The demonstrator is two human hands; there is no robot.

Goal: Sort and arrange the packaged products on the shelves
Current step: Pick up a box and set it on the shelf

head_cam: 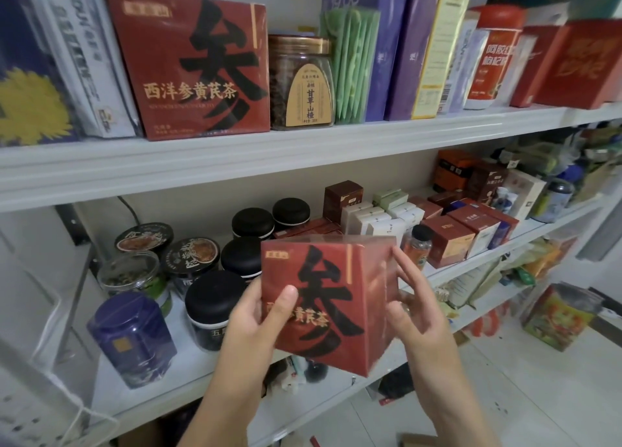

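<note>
Figure: single head-worn wide-angle view, facing forward and slightly down.
Close range: shelves [235, 157] rise just beyond and above the left hand [255, 315] and right hand [417, 308].

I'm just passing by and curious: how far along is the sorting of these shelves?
Looks done: the shelved red box stands upright on the upper shelf, and black-lidded jars sit grouped on the lower shelf.
In hand: the left hand grips a matching held red box; the right hand steadies its side with straight fingers.
Left: that box is not yet shelved, and the far-right packets look jumbled.
</note>
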